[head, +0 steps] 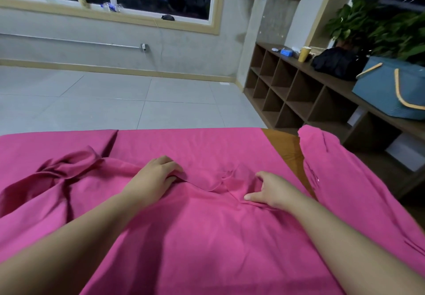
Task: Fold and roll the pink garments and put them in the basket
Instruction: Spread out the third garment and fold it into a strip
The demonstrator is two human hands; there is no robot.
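Observation:
A large pink garment [195, 237] lies spread over the wooden table [287, 152], with a bunched, twisted part at the left. My left hand [156, 175] grips a fold of its cloth, fingers curled over the edge. To the right, my right hand [269, 191] pinches a crease of the same garment between thumb and fingers. A second pink garment [349, 179] hangs over the table's right side. The blue basket [388, 92] with yellow handles stands on the shelf unit at the far right, well away from both hands.
A brown cubby shelf [287, 92] runs along the right wall, bearing a black bag [338, 62], a yellow cup [304, 53] and a green plant [379, 25]. Grey tiled floor [115, 97] lies beyond the table. Bottles stand on the window sill [96, 11].

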